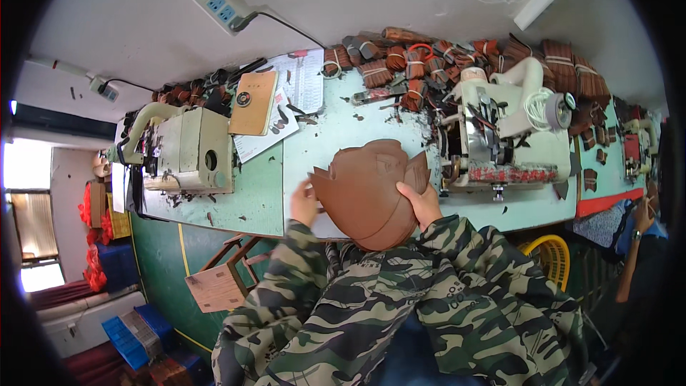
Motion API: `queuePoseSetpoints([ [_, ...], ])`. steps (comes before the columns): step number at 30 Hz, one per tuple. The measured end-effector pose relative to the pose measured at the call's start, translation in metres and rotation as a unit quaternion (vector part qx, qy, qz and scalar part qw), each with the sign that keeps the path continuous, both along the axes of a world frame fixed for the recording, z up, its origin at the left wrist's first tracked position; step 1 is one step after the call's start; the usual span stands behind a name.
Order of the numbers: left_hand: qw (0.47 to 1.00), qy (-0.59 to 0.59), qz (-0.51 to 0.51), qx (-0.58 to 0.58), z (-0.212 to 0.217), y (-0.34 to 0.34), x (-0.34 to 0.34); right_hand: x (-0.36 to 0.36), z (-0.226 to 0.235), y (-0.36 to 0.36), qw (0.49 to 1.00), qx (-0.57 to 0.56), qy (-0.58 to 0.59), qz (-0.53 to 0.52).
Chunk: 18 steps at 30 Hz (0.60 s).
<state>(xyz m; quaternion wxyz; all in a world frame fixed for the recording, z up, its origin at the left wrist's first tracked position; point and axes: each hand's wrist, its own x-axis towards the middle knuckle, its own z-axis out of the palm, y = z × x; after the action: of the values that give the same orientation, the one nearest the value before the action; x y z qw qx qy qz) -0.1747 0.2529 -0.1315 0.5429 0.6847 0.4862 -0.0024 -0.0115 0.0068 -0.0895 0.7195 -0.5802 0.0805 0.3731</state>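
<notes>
A stack of flat brown leather-like cut pieces (364, 189), with curved outlines and notched corners, is tilted up at the table's near edge in front of me. My right hand (423, 204) grips its right side, thumb lying on the top face and fingers out of sight underneath. At the left edge, my left hand (304, 202) has its fingers curled against the stack's border, partly hidden by it. Several layers show along the rounded lower rim, close to my camouflage-patterned clothing.
To the right stands a cream sewing-type machine (514, 125); another machine (187, 150) is on the left. Bundled brown strips (414, 64) line the wall behind a notebook (254, 104) and papers. A wooden stool (216, 287) and yellow basket (554, 261) are below. Another person's arm (632, 250) shows far right.
</notes>
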Motion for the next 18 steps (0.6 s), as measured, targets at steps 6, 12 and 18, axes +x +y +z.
queuePoseSetpoints([
  [6, 0.992, -0.043, -0.116, 0.011, 0.021, 0.025, 0.035, -0.019, 0.005, -0.027, 0.958, -0.221, -0.080, 0.165],
  [12, 0.945, 0.111, -0.307, -0.012, 0.063, -0.014, 0.082, -0.016, 0.003, -0.020, 0.948, -0.173, -0.206, 0.171],
  [18, 0.873, -0.043, -0.449, 0.185, 0.098, 0.011, 0.158, -0.001, 0.017, -0.036, 0.970, -0.139, -0.130, 0.152],
])
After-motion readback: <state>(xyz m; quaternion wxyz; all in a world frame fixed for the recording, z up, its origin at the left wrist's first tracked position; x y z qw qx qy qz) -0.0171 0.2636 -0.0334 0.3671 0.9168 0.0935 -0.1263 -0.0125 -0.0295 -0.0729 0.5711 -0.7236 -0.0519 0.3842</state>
